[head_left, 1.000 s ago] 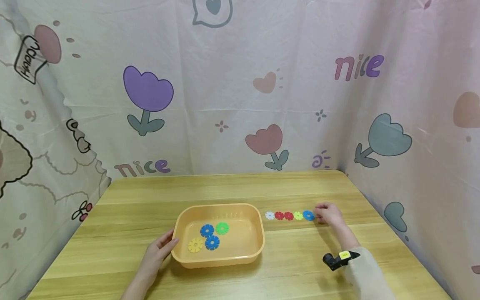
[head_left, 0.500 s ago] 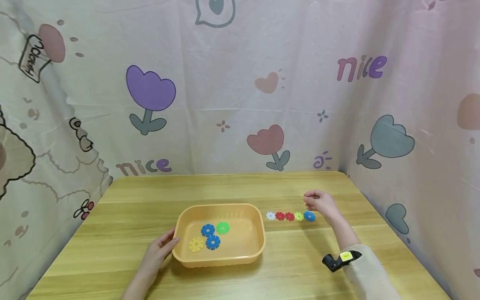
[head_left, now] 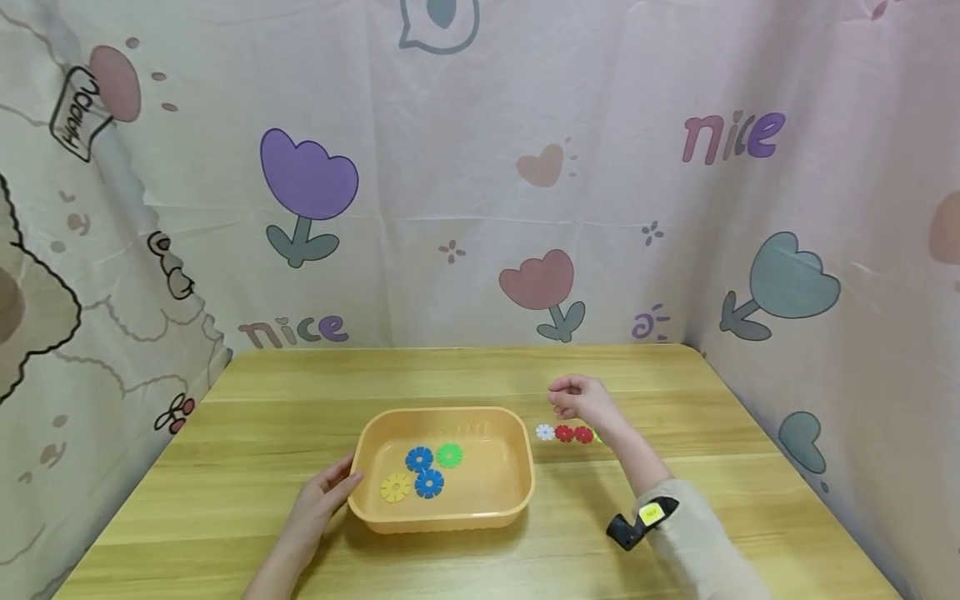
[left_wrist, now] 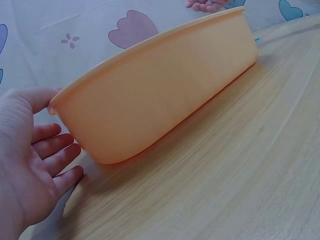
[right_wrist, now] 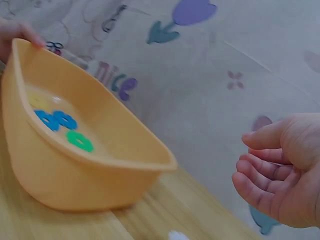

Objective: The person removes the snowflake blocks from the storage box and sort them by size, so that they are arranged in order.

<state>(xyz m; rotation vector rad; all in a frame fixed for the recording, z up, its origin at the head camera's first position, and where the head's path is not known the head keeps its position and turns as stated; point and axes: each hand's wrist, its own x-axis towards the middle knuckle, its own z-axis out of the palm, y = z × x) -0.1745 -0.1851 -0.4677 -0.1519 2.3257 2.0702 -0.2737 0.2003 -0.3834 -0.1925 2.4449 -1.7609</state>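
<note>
My left hand (head_left: 318, 504) holds the left end of a yellow-orange plastic basin (head_left: 521, 487). In the left wrist view the thumb hooks over the rim while the fingers lie along the outer wall. Inside the basin are two blue notched plastic discs (head_left: 429, 483), a yellow disc (head_left: 396, 487) and a green disc (head_left: 450, 455). My right hand (head_left: 588, 402) hovers right of the basin with loosely bent fingers and nothing between them. Below it a row of discs lies on the table: a white disc (head_left: 545, 432), two red discs (head_left: 564, 433) and part of a yellow-green disc (head_left: 597, 436).
A wooden table (head_left: 247, 433) carries everything. Behind and beside it hangs a patterned curtain (head_left: 442, 192). The right forearm hides the right end of the disc row. A small black camera (head_left: 637, 525) sits on the right wrist.
My right hand has left the blue disc at the row's right end, risen, and moved left toward the basin. The left hand keeps its place on the basin. The head view has shifted slightly.
</note>
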